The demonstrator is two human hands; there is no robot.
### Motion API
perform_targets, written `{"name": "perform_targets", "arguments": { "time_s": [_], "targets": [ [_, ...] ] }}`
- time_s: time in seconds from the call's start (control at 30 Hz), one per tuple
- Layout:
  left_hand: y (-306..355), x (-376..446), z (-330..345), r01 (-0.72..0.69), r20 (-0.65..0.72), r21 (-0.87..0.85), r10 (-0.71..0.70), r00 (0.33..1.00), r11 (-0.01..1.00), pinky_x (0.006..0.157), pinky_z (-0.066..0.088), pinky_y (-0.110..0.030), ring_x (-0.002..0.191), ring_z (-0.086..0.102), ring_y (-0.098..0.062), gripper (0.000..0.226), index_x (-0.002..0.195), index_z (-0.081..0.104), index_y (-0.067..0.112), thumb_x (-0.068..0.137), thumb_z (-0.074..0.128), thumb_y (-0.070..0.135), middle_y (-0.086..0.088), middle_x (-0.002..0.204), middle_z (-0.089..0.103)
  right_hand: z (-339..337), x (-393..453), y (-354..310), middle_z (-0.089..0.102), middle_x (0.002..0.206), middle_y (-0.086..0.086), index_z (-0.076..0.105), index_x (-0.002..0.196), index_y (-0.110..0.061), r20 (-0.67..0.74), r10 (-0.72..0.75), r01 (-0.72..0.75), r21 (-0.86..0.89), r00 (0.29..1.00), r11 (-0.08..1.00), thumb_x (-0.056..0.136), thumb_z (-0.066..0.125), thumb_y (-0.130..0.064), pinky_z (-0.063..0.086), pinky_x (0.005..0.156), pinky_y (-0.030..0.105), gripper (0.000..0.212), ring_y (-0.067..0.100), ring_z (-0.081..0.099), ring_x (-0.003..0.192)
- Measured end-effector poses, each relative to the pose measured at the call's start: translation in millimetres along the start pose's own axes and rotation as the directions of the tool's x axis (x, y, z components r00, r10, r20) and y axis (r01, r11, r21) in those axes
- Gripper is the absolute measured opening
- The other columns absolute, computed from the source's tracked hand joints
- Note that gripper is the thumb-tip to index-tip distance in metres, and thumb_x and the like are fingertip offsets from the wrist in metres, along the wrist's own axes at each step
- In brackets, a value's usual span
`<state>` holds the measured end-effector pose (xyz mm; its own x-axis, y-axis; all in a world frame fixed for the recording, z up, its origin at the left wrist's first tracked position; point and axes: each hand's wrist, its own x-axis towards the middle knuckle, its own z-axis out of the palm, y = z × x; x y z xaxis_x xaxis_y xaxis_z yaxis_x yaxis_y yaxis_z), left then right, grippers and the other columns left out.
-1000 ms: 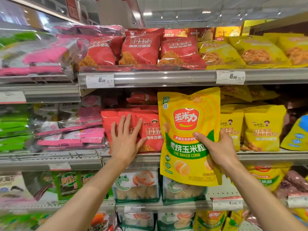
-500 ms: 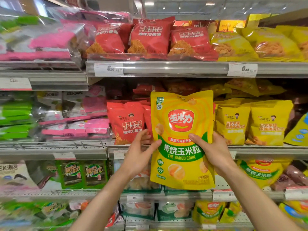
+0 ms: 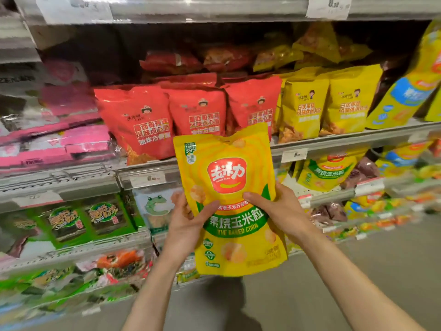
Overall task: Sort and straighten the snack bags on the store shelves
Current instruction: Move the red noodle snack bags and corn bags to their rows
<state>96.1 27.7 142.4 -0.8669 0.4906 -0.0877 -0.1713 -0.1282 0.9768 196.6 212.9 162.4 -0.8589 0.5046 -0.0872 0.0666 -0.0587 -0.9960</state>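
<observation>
I hold a large yellow baked-corn bag [image 3: 229, 177] upright in front of the shelves, below the middle shelf's edge. My left hand [image 3: 188, 223] grips its left side, thumb across the front. My right hand [image 3: 279, 211] grips its right side, thumb on the green band. Behind it, three red snack bags [image 3: 148, 123] stand in a row on the middle shelf [image 3: 346, 136], with yellow snack bags [image 3: 303, 108] to their right. Matching baked-corn bags [image 3: 322, 173] sit on the shelf below, at the right.
Pink packs [image 3: 59, 144] lie stacked at the left of the middle shelf. Green seaweed packs [image 3: 83, 220] and a frog-print bag [image 3: 155, 209] stand lower left. A blue-and-yellow bag [image 3: 405, 96] leans at the far right. Loose bags lie piled at the back. Grey floor shows below.
My left hand left the red bags and took hold of the corn bag's left side. The bag came down and toward me, and my view dropped lower on the shelves.
</observation>
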Motion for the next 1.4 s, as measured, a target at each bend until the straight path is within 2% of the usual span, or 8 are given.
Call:
{"name": "perform_targets", "arguments": {
  "time_s": [0.27, 0.37, 0.5, 0.73, 0.93, 1.1, 1.27, 1.4],
  "targets": [
    [-42, -29, 94, 0.065, 0.034, 0.065, -0.067, 0.997, 0.996, 0.072, 0.061, -0.024, 0.099, 0.076, -0.015, 0.054, 0.125, 0.061, 0.022, 0.075, 0.079, 0.029, 0.002, 0.112, 0.078, -105, -30, 32, 0.080, 0.103, -0.009, 0.069, 0.112, -0.025, -0.084, 0.044, -0.046, -0.030, 0.996, 0.998, 0.084, 0.082, -0.022, 0.057, 0.068, 0.016, 0.031, 0.004, 0.076, 0.089],
    [-60, -39, 155, 0.075, 0.044, 0.085, -0.079, 0.996, 0.994, 0.070, 0.060, -0.021, 0.098, 0.076, -0.012, 0.049, 0.126, 0.061, 0.026, 0.080, 0.079, 0.027, 0.006, 0.112, 0.078, -171, -40, 42, 0.078, 0.087, -0.021, 0.069, 0.101, -0.029, -0.079, 0.039, -0.042, -0.039, 0.996, 0.998, 0.085, 0.080, -0.017, 0.053, 0.063, 0.009, 0.023, -0.008, 0.072, 0.078],
    [-92, -56, 254, 0.097, 0.036, 0.115, -0.102, 0.994, 0.989, 0.070, 0.059, -0.020, 0.098, 0.075, -0.008, 0.044, 0.124, 0.061, 0.031, 0.085, 0.078, 0.027, 0.012, 0.110, 0.078, -272, -51, 51, 0.081, 0.098, -0.008, 0.073, 0.108, -0.024, -0.064, 0.061, -0.061, -0.005, 0.996, 0.998, 0.077, 0.084, -0.024, 0.061, 0.076, 0.027, 0.033, 0.012, 0.077, 0.093],
    [-117, -50, 380, 0.152, 0.074, 0.137, -0.163, 0.984, 0.979, 0.066, 0.059, -0.019, 0.092, 0.076, -0.007, 0.040, 0.119, 0.062, 0.030, 0.083, 0.081, 0.025, 0.009, 0.106, 0.078, -407, -51, 60, 0.078, 0.088, -0.016, 0.067, 0.103, -0.032, -0.089, 0.102, -0.100, 0.020, 0.991, 0.995, 0.084, 0.082, -0.022, 0.056, 0.059, 0.016, 0.026, -0.002, 0.074, 0.076],
    [-140, -6, 397, 0.180, 0.011, 0.175, -0.185, 0.983, 0.968, 0.080, 0.061, -0.032, 0.097, 0.076, -0.015, 0.045, 0.124, 0.062, 0.023, 0.084, 0.081, 0.019, 0.001, 0.111, 0.078, -429, -4, 74, 0.078, 0.111, -0.008, 0.068, 0.121, -0.030, -0.010, 0.168, -0.168, 0.008, 0.986, 0.986, 0.070, 0.084, -0.042, 0.060, 0.083, 0.033, 0.055, 0.011, 0.075, 0.100],
    [-167, 37, 385, 0.211, -0.028, 0.197, -0.209, 0.977, 0.957, 0.069, 0.059, -0.019, 0.092, 0.074, -0.008, 0.044, 0.123, 0.061, 0.024, 0.084, 0.081, 0.020, 0.003, 0.111, 0.076, -424, 45, 92, 0.079, 0.099, -0.015, 0.070, 0.119, -0.027, 0.009, 0.197, -0.196, -0.078, 0.980, 0.978, 0.085, 0.081, -0.020, 0.056, 0.069, 0.014, 0.036, 0.004, 0.075, 0.092],
    [-190, 66, 373, 0.274, -0.078, 0.158, -0.265, 0.961, 0.949, 0.060, 0.055, -0.013, 0.072, 0.071, 0.007, 0.034, 0.105, 0.060, 0.032, 0.086, 0.080, 0.013, 0.015, 0.093, 0.074, -417, 82, 113, 0.079, 0.106, -0.012, 0.071, 0.120, -0.024, 0.041, 0.260, -0.253, -0.132, 0.965, 0.958, 0.084, 0.082, -0.026, 0.058, 0.071, 0.016, 0.038, 0.007, 0.075, 0.097],
    [-202, 73, 364, 0.280, -0.121, 0.111, -0.266, 0.956, 0.954, 0.063, 0.058, -0.017, 0.075, 0.075, -0.002, 0.033, 0.102, 0.060, 0.024, 0.084, 0.078, 0.003, 0.013, 0.080, 0.079, -408, 96, 126, 0.077, 0.115, -0.006, 0.067, 0.130, -0.017, 0.078, 0.291, -0.279, -0.136, 0.954, 0.951, 0.086, 0.081, -0.024, 0.058, 0.074, 0.016, 0.047, 0.006, 0.075, 0.099]
  ]
}}
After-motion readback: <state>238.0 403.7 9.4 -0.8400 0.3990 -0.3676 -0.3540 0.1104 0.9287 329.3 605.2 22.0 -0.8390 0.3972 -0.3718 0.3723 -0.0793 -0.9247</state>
